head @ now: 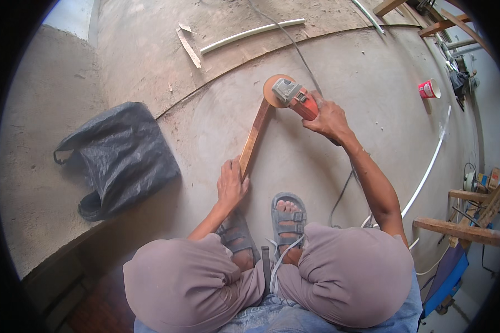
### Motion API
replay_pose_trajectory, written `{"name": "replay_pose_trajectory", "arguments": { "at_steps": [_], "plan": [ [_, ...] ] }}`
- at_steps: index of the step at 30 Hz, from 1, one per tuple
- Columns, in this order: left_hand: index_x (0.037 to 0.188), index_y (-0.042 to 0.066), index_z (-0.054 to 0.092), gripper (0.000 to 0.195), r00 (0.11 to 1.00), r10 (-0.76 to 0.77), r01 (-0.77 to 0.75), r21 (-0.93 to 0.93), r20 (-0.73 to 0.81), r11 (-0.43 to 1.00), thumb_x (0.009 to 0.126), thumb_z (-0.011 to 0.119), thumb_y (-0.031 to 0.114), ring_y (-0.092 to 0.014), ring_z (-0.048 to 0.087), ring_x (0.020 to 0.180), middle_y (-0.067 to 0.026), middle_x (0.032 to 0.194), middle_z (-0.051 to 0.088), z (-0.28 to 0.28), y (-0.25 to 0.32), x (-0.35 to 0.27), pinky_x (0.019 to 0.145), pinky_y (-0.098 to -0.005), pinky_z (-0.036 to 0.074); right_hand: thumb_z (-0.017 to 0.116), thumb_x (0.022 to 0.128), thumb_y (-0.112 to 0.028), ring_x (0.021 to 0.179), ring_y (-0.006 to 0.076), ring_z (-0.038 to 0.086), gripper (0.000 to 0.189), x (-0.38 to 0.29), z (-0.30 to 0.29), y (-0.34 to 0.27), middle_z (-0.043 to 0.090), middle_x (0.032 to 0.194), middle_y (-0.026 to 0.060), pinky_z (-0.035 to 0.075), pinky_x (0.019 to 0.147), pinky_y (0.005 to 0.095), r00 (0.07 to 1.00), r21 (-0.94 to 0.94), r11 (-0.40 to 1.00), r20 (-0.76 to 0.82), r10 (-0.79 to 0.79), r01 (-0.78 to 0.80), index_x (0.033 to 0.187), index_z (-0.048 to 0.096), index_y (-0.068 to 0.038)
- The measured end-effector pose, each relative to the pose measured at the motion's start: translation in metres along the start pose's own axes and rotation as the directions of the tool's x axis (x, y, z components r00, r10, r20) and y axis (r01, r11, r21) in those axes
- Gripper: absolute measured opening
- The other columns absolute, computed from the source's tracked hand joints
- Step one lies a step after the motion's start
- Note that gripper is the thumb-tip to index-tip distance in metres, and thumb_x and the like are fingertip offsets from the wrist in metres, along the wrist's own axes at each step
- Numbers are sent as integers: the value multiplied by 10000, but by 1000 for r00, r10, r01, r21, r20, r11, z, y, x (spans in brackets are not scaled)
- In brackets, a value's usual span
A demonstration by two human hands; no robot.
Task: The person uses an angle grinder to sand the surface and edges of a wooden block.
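Note:
My right hand (329, 120) is closed around the red body of an angle grinder (303, 103) with a grey gear head. An orange-brown round disc (270, 92) is fitted on it. My left hand (231, 180) grips the near end of a narrow wooden strip (254, 135), which slants away from me across the concrete floor. The strip's far end meets the lower edge of the disc; whether they touch, or the disc is spinning, I cannot tell. A dark power cord (306, 62) runs from behind the grinder toward the top of the view.
A black plastic bag (125, 158) lies at the left. Beyond the floor seam are a pale pipe (252, 35) and a wood splinter (188, 48). To the right are a red paper cup (429, 88), a white tube (427, 175) and wooden legs (460, 230). My sandalled feet (288, 216) stand close.

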State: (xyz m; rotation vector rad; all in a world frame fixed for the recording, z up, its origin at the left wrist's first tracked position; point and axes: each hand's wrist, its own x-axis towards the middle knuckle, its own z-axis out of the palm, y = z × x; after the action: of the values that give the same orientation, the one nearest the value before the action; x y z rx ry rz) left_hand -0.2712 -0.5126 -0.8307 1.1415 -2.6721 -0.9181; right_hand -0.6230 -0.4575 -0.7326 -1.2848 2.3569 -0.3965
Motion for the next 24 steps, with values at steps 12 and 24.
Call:
{"name": "replay_pose_trajectory", "arguments": {
  "at_steps": [12,24],
  "plan": [
    [1509,35,413,816,1000,14,-14,-15,-1,1000,792,798,93,-412,563,1159,-210,1256,523,0,-1,0,913,-502,539,740,672,-344,914,456,713,762,-11,0,-1,736,935,231,577,844,519,996,-8,1000,84,6,-6,1364,532,-103],
    [1501,32,420,798,1000,11,-11,-20,-2,1000,796,791,88,-409,559,1165,-210,1260,520,0,0,1,930,-500,531,742,693,-362,930,462,707,743,-10,2,0,734,957,247,571,860,523,997,-20,1000,83,-8,10,1355,525,-105]
  ]
}}
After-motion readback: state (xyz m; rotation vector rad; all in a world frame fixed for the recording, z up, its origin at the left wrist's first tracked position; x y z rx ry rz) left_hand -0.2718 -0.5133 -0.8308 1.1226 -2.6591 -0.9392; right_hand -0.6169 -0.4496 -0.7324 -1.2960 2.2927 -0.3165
